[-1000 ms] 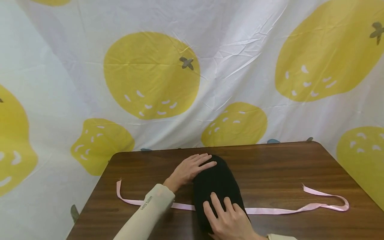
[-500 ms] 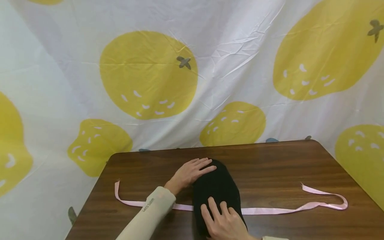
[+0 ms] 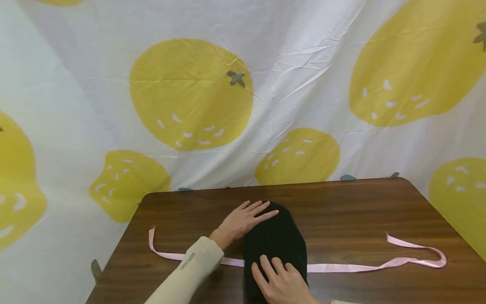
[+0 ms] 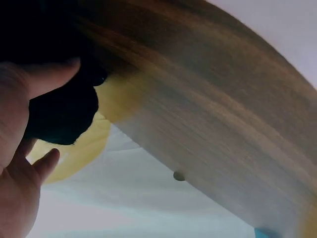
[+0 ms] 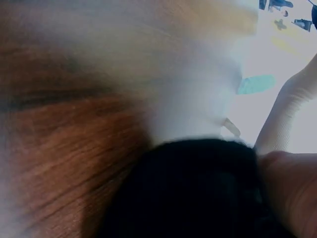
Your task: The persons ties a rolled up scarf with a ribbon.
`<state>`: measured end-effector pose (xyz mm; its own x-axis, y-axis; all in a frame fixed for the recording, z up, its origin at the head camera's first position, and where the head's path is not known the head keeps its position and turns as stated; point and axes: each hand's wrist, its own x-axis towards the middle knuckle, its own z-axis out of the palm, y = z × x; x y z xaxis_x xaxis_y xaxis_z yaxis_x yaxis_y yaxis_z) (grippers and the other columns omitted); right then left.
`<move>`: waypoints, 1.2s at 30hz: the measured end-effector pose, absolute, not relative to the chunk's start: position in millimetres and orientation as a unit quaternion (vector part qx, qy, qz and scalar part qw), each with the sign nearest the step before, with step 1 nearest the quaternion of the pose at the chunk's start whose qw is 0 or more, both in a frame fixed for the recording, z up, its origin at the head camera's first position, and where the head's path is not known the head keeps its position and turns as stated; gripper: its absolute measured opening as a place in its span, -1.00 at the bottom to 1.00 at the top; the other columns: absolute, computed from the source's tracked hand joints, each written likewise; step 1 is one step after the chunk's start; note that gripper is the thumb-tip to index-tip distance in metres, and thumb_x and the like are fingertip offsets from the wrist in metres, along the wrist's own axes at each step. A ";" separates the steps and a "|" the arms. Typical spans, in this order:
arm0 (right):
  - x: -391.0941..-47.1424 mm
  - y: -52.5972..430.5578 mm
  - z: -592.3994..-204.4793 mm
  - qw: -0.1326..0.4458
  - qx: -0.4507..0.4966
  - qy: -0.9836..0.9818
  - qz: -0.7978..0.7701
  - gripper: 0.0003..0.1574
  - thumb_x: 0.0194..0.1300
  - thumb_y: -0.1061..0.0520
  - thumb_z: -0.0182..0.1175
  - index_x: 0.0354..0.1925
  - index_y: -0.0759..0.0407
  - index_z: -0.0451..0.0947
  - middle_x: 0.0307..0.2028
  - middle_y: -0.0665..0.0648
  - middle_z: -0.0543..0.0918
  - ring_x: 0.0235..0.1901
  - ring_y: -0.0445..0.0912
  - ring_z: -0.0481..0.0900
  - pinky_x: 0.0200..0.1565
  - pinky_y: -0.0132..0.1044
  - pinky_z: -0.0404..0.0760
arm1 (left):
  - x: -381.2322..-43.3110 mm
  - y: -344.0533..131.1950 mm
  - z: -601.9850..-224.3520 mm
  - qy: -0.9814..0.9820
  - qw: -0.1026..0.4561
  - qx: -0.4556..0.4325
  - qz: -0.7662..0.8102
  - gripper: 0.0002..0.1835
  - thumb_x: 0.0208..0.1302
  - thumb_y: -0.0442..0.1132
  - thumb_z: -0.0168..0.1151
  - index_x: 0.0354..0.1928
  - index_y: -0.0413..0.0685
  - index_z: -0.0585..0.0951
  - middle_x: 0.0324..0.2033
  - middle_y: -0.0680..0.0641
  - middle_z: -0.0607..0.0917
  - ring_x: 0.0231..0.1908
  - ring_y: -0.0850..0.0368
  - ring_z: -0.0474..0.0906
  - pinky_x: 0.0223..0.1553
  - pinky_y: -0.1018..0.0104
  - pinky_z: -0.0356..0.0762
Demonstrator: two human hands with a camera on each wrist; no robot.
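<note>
A long, rounded black bundle [image 3: 280,236], soft and cloth-like, lies lengthwise across a pink ribbon [image 3: 338,267] on the brown table. My left hand [image 3: 240,220] rests at its far left end, fingers spread and fairly straight over the top. In the left wrist view, the thumb and a fingertip of that hand show on either side of the black cloth [image 4: 64,111]. Over the near end lies my right hand [image 3: 282,282], its fingers spread and slightly bent on the surface. The bundle hides the ribbon's middle; the right thumb is out of sight.
The ribbon's left end [image 3: 152,240] bends away from me, and its right end [image 3: 436,257] loops back. The wood-grain table [image 3: 364,219] has rounded far corners. Right behind it hangs a white sheet [image 3: 296,50] printed with yellow fruit.
The bundle has slid slightly toward me, its far tip lower in view. My right hand has shifted a little left and nearer with it. The left hand stays at the far end.
</note>
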<state>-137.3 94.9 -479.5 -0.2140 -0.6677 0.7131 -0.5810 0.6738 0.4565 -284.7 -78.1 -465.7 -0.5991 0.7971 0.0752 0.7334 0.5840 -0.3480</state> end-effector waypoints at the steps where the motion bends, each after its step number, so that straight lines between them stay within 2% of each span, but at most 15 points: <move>1: -137.8 95.3 -481.3 0.474 0.407 -0.780 -0.043 -0.43 0.59 0.09 -0.40 -0.18 0.03 0.60 -0.26 0.12 0.63 -0.50 -0.07 0.43 -0.65 -0.37 0.30 | -283.9 -78.4 -465.5 -0.883 0.112 -0.433 0.147 -0.14 0.40 -0.23 0.20 0.56 0.38 -0.05 0.54 0.02 0.10 0.48 0.07 0.12 0.39 0.05 0.23; 7: -139.9 94.2 -486.9 0.443 0.428 -0.787 -0.039 -0.46 0.61 -0.03 -0.41 -0.11 -0.02 0.55 -0.12 0.12 0.57 -0.24 0.01 0.44 -0.28 -0.09 0.46 | -281.8 -80.4 -469.2 -0.883 0.114 -0.425 0.163 -0.18 0.45 -0.26 0.12 0.57 0.37 -0.06 0.55 0.01 0.04 0.52 0.07 0.00 0.44 0.02 0.11; 10: -138.3 95.8 -487.4 0.405 0.433 -0.804 -0.047 -0.38 0.57 -0.29 -0.41 -0.04 -0.05 0.53 -0.02 0.13 0.56 -0.03 0.06 0.47 -0.09 0.07 0.50 | -281.1 -80.0 -471.2 -0.889 0.103 -0.417 0.160 -0.17 0.47 -0.27 0.09 0.57 0.38 -0.11 0.56 0.03 0.00 0.53 0.09 -0.03 0.44 0.03 0.11; 12: -136.6 97.6 -487.6 0.370 0.437 -0.818 -0.055 -0.28 0.47 -0.47 -0.36 0.03 -0.08 0.51 0.07 0.13 0.54 0.11 0.09 0.45 0.00 0.18 0.48 | -279.9 -79.8 -471.7 -0.892 0.095 -0.412 0.158 -0.14 0.45 -0.27 0.11 0.57 0.39 -0.13 0.57 0.04 -0.02 0.53 0.10 -0.05 0.44 0.03 0.11; 15: -134.8 99.3 -488.5 0.339 0.442 -0.828 -0.068 -0.17 0.34 -0.61 -0.28 0.10 -0.11 0.50 0.17 0.14 0.53 0.22 0.12 0.42 0.05 0.26 0.46 | -277.7 -79.9 -471.6 -0.896 0.085 -0.407 0.159 -0.09 0.42 -0.29 0.15 0.57 0.40 -0.16 0.57 0.04 -0.05 0.53 0.10 -0.06 0.44 0.04 0.12; 27: -134.3 100.8 -488.8 0.328 0.448 -0.828 -0.075 -0.18 0.33 -0.61 -0.25 0.13 -0.13 0.48 0.20 0.14 0.53 0.26 0.11 0.40 0.08 0.25 0.41 | -276.2 -82.2 -471.3 -0.895 0.094 -0.411 0.145 -0.04 0.37 -0.33 0.22 0.57 0.36 -0.15 0.57 0.01 -0.02 0.52 0.04 -0.02 0.43 0.00 0.13; 29: -135.0 101.7 -487.9 0.325 0.453 -0.827 -0.071 -0.18 0.32 -0.62 -0.25 0.14 -0.14 0.47 0.21 0.13 0.51 0.26 0.10 0.38 0.13 0.24 0.33 | -276.0 -82.6 -470.7 -0.894 0.096 -0.412 0.147 -0.03 0.36 -0.32 0.23 0.58 0.36 -0.15 0.56 0.00 -0.02 0.52 0.03 -0.01 0.43 0.00 0.13; 31: -136.0 103.3 -486.8 0.323 0.462 -0.824 -0.062 -0.19 0.33 -0.61 -0.26 0.15 -0.16 0.47 0.21 0.13 0.50 0.27 0.09 0.37 0.22 0.24 0.16 | -275.4 -83.0 -469.3 -0.894 0.099 -0.412 0.146 -0.02 0.35 -0.32 0.24 0.58 0.35 -0.15 0.56 -0.01 0.00 0.52 0.03 0.00 0.43 -0.01 0.14; 33: -137.3 105.6 -484.9 0.321 0.475 -0.818 -0.050 -0.22 0.35 -0.59 -0.26 0.15 -0.17 0.47 0.22 0.13 0.49 0.27 0.08 0.35 0.34 0.25 -0.08 | -274.6 -83.5 -467.6 -0.895 0.100 -0.411 0.142 -0.02 0.34 -0.32 0.25 0.58 0.34 -0.14 0.56 -0.02 0.02 0.51 0.02 0.03 0.42 -0.01 0.16; 36: -138.4 109.3 -480.4 0.310 0.498 -0.809 -0.024 -0.25 0.38 -0.55 -0.24 0.17 -0.16 0.46 0.23 0.14 0.46 0.28 0.08 0.30 0.42 0.16 -0.45 | -273.4 -84.5 -464.9 -0.900 0.099 -0.406 0.125 -0.02 0.34 -0.31 0.26 0.58 0.32 -0.13 0.54 -0.06 0.07 0.49 -0.01 0.09 0.40 -0.03 0.20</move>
<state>-138.4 109.3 -480.4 -0.3108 -0.8211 0.4788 -0.7917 0.5024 0.3476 -273.4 -84.5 -464.9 -0.6513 0.7549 0.0773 0.7055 0.6399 -0.3045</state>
